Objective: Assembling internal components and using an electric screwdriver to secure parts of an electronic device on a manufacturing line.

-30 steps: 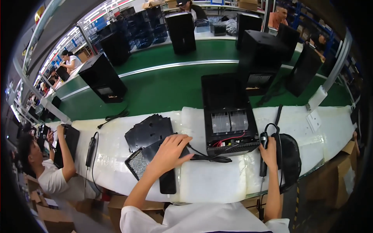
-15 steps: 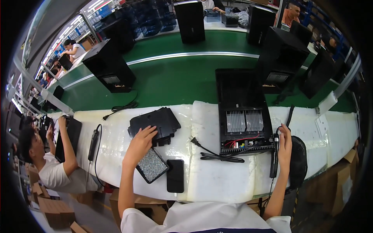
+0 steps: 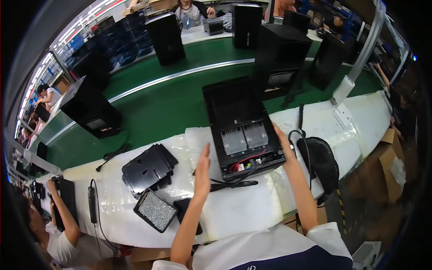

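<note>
An open black case (image 3: pixel 234 103) lies in front of me, with two finned grey metal blocks (image 3: pixel 245 138), red wires and a small circuit board showing inside. My right hand (image 3: pixel 284 145) lies along its right side, fingers stretched out. Left of the case stands my left hand (image 3: pixel 203 175), open, fingers pointing away, with a narrow gap to the case. A coiled black power cord (image 3: pixel 234 185) lies at the case's near edge. Further left are black plastic panels (image 3: pixel 150 168), a black tray of small screws (image 3: pixel 145 223) and a black phone (image 3: pixel 183 206), partly hidden by my left forearm.
Tall black cases (image 3: pixel 92 108) stand on the green conveyor (image 3: pixel 157 110) beyond the padded white bench (image 3: pixel 243 209). A black mesh bag-like thing (image 3: pixel 325 164) lies at the right. Another screwdriver-like tool (image 3: pixel 92 204) lies left, near a co-worker's arm (image 3: pixel 67 213). A metal post (image 3: pixel 360 54) rises right.
My left hand has left the black panels and come beside the case. My right hand has moved from the corded tool to the case's right side. The view has turned right.
</note>
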A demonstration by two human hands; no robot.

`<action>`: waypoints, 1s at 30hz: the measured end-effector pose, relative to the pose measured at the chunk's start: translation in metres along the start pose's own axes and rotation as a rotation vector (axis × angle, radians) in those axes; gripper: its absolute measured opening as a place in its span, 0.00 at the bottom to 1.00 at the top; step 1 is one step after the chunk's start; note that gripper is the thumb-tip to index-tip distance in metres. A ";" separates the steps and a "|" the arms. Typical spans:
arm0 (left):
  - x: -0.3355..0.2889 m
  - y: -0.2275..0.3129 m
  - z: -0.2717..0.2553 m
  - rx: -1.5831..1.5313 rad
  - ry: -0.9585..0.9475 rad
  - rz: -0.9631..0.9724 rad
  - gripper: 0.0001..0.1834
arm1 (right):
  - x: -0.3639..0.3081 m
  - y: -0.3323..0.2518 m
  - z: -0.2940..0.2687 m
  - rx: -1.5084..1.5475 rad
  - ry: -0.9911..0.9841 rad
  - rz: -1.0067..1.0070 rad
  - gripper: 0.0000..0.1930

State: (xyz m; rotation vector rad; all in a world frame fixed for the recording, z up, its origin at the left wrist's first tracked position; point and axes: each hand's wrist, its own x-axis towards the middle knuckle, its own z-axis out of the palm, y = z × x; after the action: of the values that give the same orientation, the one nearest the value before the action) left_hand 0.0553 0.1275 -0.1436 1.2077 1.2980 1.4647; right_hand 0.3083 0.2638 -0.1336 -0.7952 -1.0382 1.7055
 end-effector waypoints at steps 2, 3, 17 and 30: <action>0.000 0.003 0.038 -0.232 0.101 -0.135 0.31 | -0.007 0.003 0.007 0.024 0.000 -0.040 0.34; 0.000 0.006 0.047 -0.344 0.154 -0.205 0.32 | -0.011 0.007 0.010 0.050 0.005 -0.051 0.35; -0.138 0.005 0.007 0.300 0.073 -0.068 0.39 | -0.076 0.014 0.023 -0.388 -0.007 -0.197 0.35; -0.119 0.037 -0.051 0.912 -0.409 0.485 0.21 | -0.121 -0.036 0.043 -1.073 -0.585 -0.414 0.25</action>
State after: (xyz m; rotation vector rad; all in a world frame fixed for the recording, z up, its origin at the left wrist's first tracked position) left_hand 0.0310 -0.0035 -0.1238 2.4030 1.4713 0.8010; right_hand 0.3261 0.1450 -0.0769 -0.6190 -2.4153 0.9372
